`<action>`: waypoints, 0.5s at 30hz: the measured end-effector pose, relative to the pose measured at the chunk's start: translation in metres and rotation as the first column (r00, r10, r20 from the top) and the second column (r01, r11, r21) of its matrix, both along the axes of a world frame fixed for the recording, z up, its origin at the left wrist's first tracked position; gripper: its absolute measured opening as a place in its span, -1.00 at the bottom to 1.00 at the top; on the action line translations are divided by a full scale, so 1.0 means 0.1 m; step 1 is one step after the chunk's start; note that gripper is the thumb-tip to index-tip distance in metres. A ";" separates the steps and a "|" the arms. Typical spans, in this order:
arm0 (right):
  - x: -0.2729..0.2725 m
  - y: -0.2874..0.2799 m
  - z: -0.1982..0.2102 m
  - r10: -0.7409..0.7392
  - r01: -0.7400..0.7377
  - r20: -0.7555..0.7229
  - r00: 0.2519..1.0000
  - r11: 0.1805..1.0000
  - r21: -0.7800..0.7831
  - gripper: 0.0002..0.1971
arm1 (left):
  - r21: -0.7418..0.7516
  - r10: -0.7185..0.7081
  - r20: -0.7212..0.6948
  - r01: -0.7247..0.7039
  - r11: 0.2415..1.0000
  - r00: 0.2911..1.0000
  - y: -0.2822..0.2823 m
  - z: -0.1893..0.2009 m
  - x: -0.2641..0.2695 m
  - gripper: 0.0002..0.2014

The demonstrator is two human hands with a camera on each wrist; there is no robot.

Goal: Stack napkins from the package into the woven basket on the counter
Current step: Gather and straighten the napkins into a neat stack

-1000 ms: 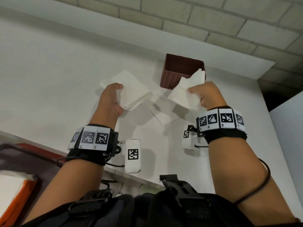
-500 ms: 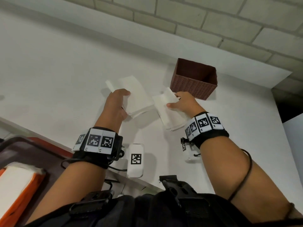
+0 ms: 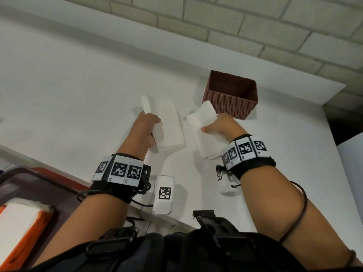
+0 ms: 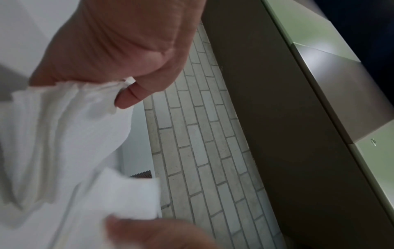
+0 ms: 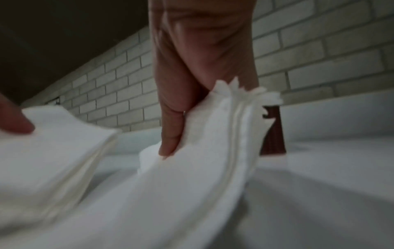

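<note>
A brown woven basket [image 3: 229, 102] stands on the white counter [image 3: 78, 95] near the brick wall, and what shows of its inside looks empty. My left hand [image 3: 146, 127] grips one stack of white napkins [image 3: 169, 126] left of the basket. In the left wrist view my fingers curl round that left napkin stack [image 4: 64, 126]. My right hand [image 3: 220, 126] grips a second stack of white napkins [image 3: 206, 134] just in front of the basket's near left corner. In the right wrist view my fingers pinch the right napkin stack [image 5: 202, 168]; the basket [image 5: 274, 131] shows behind it.
An orange package [image 3: 21, 228] holding white napkins lies at the lower left, below the counter's front edge. The brick wall [image 3: 255, 26] runs behind the basket. The counter ends at the right beside a dark gap [image 3: 345, 124].
My right hand had a stack lifted at the basket's rim, then came down and back toward me; it now holds a stack low in front of the basket. My left hand stays on its stack.
</note>
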State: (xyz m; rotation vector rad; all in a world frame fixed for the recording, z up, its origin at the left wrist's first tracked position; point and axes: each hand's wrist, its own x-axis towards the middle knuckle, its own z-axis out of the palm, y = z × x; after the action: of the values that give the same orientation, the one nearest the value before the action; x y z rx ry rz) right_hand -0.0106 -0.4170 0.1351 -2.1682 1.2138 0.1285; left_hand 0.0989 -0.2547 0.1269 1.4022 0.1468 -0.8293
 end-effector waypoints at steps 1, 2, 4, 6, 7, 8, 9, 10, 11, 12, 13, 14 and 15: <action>-0.02 -0.01 0.12 -0.005 0.005 0.038 0.999 1.000 -0.003 -0.39 | -0.009 -0.006 -0.001 0.006 1.000 1.000 -0.01 0.01 -0.02 -0.60; -0.04 -0.01 0.26 -0.002 0.002 0.098 0.995 1.000 0.002 -0.40 | -0.020 -0.017 0.000 0.017 1.000 1.000 -0.03 0.00 -0.03 -0.60; -0.08 0.02 0.53 0.017 -0.032 0.252 0.968 0.998 0.053 -0.48 | -0.050 -0.049 0.009 0.050 0.998 0.999 -0.08 -0.01 -0.09 -0.58; -0.07 0.09 0.71 0.022 -0.070 0.343 0.939 0.989 0.128 -0.54 | -0.101 -0.125 0.027 0.127 0.987 0.992 -0.16 0.02 -0.17 -0.60; -0.05 0.14 0.75 0.015 -0.078 0.355 0.935 0.983 0.166 -0.56 | -0.138 -0.187 0.041 0.191 0.972 0.981 -0.20 0.06 -0.22 -0.63; -0.04 0.19 0.75 0.004 -0.082 0.362 0.932 0.976 0.201 -0.59 | -0.175 -0.243 0.052 0.249 0.953 0.969 -0.24 0.09 -0.27 -0.66; -0.02 0.23 0.73 -0.006 -0.081 0.365 0.931 0.971 0.223 -0.61 | -0.204 -0.269 0.050 0.273 0.940 0.962 -0.27 0.13 -0.31 -0.68; -0.01 0.26 0.68 -0.014 -0.077 0.367 0.930 0.970 0.231 -0.60 | -0.226 -0.264 0.034 0.264 0.938 0.964 -0.30 0.14 -0.35 -0.69; -0.01 0.28 0.63 -0.024 -0.067 0.373 0.928 0.971 0.229 -0.61 | -0.242 -0.246 0.012 0.241 0.940 0.969 -0.31 0.14 -0.38 -0.68; -0.02 0.29 0.58 -0.036 -0.054 0.387 0.921 0.974 0.220 -0.62 | -0.251 -0.222 -0.009 0.213 0.944 0.975 -0.32 0.12 -0.38 -0.66; -0.02 0.29 0.55 -0.042 -0.043 0.397 0.917 0.978 0.203 -0.64 | -0.260 -0.198 -0.031 0.183 0.948 0.980 -0.33 0.10 -0.38 -0.66; -0.03 0.29 0.53 -0.035 -0.036 0.392 0.919 0.984 0.173 -0.65 | -0.268 -0.175 -0.052 0.155 0.951 0.983 -0.33 0.08 -0.39 -0.67; -0.03 0.29 0.52 -0.021 -0.032 0.376 0.926 0.990 0.134 -0.65 | -0.277 -0.150 -0.076 0.123 0.953 0.986 -0.32 0.07 -0.39 -0.70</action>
State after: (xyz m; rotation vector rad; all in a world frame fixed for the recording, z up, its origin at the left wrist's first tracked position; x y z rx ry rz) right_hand -0.0138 -0.3878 0.1874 -1.9610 0.9478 -0.1911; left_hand 0.0599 -0.2871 0.1339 1.1233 0.0077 -0.9931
